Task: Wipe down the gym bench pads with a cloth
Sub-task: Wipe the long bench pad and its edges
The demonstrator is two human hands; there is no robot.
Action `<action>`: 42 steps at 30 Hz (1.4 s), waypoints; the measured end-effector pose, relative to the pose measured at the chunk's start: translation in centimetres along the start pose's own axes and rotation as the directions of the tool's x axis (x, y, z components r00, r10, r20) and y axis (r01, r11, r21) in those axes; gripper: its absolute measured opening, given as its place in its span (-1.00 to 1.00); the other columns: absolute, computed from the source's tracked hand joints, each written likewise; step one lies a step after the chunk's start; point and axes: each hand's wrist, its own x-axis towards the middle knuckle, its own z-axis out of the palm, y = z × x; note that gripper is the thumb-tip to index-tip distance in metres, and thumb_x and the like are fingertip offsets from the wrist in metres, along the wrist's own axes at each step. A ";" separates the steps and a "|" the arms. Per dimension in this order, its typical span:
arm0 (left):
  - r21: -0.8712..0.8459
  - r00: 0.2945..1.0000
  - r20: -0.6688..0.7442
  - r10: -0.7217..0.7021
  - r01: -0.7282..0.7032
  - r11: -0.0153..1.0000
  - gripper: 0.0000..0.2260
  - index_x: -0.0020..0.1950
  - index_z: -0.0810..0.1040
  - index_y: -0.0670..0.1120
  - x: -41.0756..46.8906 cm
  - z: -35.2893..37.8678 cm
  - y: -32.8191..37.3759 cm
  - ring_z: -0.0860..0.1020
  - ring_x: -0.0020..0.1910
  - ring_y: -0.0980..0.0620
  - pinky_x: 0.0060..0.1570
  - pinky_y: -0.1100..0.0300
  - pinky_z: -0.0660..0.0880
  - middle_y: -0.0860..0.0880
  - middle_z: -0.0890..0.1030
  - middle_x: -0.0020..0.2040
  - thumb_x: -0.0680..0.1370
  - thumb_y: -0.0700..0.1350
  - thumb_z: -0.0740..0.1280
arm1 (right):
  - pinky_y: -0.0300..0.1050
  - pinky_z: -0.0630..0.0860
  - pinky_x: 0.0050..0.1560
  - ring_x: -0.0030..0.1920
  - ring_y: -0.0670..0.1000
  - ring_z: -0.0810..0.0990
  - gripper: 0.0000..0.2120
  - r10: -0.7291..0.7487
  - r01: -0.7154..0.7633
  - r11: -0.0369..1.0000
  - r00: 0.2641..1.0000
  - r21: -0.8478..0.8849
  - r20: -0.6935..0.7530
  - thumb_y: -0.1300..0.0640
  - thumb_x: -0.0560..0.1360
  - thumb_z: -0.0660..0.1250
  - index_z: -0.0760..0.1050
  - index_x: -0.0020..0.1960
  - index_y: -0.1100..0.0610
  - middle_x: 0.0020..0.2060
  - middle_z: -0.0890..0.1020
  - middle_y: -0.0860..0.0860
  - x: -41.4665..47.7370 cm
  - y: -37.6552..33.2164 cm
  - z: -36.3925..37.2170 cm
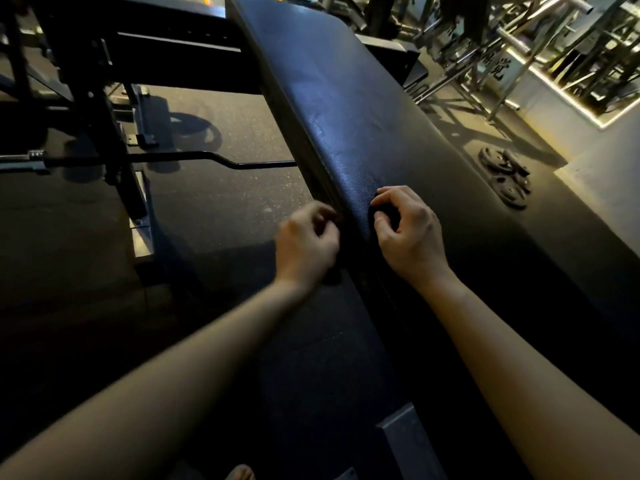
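A long black bench pad (346, 109) runs diagonally from the top centre down towards me, its grained surface catching a dull sheen. My right hand (408, 233) rests on the pad's near part, thumb and fingers curled round a small dark cloth (382, 214) that barely stands out from the pad. My left hand (308, 240) is at the pad's left edge with its fingers curled. It is blurred, and I cannot tell whether it holds any of the cloth. Both bare forearms reach in from the bottom.
A black barbell bar (207, 161) crosses the dark rubber floor on the left and meets the bench. A black rack frame (104, 98) stands behind the bar. Weight plates (505, 174) lie on the floor to the right. Chrome equipment (540, 39) fills the top right.
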 end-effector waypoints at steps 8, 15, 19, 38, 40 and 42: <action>-0.250 0.990 0.138 0.026 0.009 0.968 -0.86 -0.01 0.67 -0.07 -7.7 -0.2 2.7 0.67 -0.09 0.11 -0.03 0.16 0.60 0.05 0.70 -0.10 0.52 -0.27 0.38 | 0.10 0.54 0.15 0.04 0.04 0.61 -0.89 -0.002 0.001 1.000 1.000 -0.001 -0.020 0.20 0.48 0.33 0.61 -0.04 0.09 0.05 0.64 -0.04 0.1 0.0 0.0; -0.383 0.976 -0.055 -0.212 0.175 0.907 -0.79 -0.03 0.57 0.08 -0.7 -2.4 0.3 0.64 -0.16 0.16 -0.12 0.25 0.57 0.07 0.66 -0.15 0.54 -0.25 0.44 | 0.05 0.56 0.14 0.05 0.01 0.62 -0.91 0.011 -0.011 1.000 1.000 0.021 -0.006 0.22 0.49 0.34 0.61 -0.05 0.11 0.07 0.64 -0.06 -0.1 0.1 -0.1; -0.498 0.924 -0.041 -0.380 0.311 0.810 -0.80 0.03 0.55 -0.06 4.4 0.5 -0.3 0.61 -0.09 0.04 -0.07 0.14 0.59 -0.01 0.64 -0.08 0.54 -0.32 0.44 | 0.04 0.56 0.13 0.04 0.03 0.63 -0.91 0.009 -0.009 1.000 1.000 0.013 -0.012 0.21 0.49 0.34 0.62 -0.06 0.11 0.06 0.65 -0.06 0.0 0.1 -0.1; -0.448 0.957 0.088 -0.278 0.287 0.847 -0.76 -0.12 0.63 0.04 -1.9 0.6 0.7 0.61 -0.34 0.07 -0.33 0.12 0.55 -0.01 0.68 -0.24 0.55 -0.32 0.40 | -0.13 0.50 0.22 0.16 0.00 0.62 -0.84 0.047 -0.050 0.996 0.998 0.070 0.043 0.28 0.50 0.33 0.67 -0.05 0.11 0.14 0.66 -0.01 0.3 0.1 -1.0; -0.436 0.962 0.148 -0.230 0.272 0.858 -0.72 -0.09 0.65 0.07 -5.0 0.3 1.1 0.63 -0.30 0.05 -0.32 0.10 0.55 0.00 0.70 -0.19 0.55 -0.34 0.38 | -0.10 0.50 0.27 0.18 0.01 0.62 -0.82 0.056 -0.062 0.994 0.996 0.090 0.068 0.29 0.50 0.33 0.68 -0.02 0.12 0.16 0.66 0.01 0.4 0.2 -1.2; -0.449 0.960 0.212 -0.181 0.260 0.855 -0.71 -0.04 0.66 0.01 -8.2 0.1 2.0 0.68 -0.20 0.05 -0.26 0.10 0.58 -0.01 0.73 -0.08 0.55 -0.39 0.35 | -0.07 0.49 0.31 0.21 0.00 0.62 -0.82 0.071 -0.081 0.992 0.993 0.100 0.092 0.29 0.52 0.33 0.68 0.02 0.13 0.19 0.66 0.01 0.2 0.1 -1.7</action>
